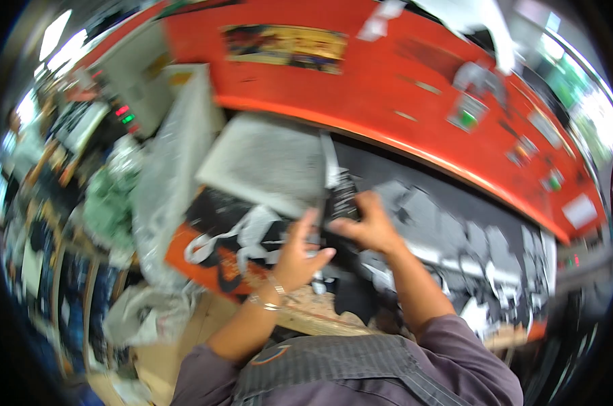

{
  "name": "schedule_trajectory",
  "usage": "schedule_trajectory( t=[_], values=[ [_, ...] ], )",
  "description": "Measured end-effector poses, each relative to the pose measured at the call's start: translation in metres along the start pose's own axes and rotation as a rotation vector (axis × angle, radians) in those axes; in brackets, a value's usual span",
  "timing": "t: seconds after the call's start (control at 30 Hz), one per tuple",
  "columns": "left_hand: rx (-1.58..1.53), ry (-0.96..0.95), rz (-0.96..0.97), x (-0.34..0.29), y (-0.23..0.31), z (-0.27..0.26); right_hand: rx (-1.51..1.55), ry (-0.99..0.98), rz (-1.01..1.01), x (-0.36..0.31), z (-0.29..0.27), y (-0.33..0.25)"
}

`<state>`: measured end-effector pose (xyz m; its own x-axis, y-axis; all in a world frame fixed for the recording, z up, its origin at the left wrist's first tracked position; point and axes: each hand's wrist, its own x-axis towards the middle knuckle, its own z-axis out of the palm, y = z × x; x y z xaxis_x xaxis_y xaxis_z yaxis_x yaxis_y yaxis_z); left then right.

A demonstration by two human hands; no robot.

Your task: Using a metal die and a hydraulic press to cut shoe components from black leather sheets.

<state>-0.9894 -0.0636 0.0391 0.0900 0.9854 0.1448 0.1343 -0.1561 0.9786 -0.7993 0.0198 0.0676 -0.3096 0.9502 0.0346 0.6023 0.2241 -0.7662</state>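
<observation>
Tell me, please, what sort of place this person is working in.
Probably a factory workshop: the view shows a broad orange-red machine, a grey control cabinet with glowing indicator lights, and loaded racks.

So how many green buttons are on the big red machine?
2: the left green button on the red machine, below a grey fitting, and the right green button, above a white label. Blur could hide others.

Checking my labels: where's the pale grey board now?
Head view, left of centre: the pale grey board shows just below the red panel, above the left hand.
</observation>
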Motion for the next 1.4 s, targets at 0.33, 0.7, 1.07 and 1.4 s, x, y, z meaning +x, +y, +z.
schedule_trajectory(
  t=[0.33, 0.7, 1.07, 1.4],
  values=[
    [0.238, -0.379, -0.232, 0.014, -0.004, 0.026, 0.092, -0.057, 0.195, -0.086, -0.039, 0.037],
    [0.937, -0.338, 0.209, 0.030, -0.044, 0.073, -0.710, 0.320, 0.373, -0.089, -0.131, 0.160],
    [0.996, -0.516, -0.086, -0.005, 0.038, 0.147, -0.588, 0.443, 1.000, -0.282, -0.244, 0.236],
    [0.322, -0.460, -0.141, -0.024, 0.096, 0.286, -0.111, 0.429, 0.717, -0.368, -0.314, 0.317]
  ],
)
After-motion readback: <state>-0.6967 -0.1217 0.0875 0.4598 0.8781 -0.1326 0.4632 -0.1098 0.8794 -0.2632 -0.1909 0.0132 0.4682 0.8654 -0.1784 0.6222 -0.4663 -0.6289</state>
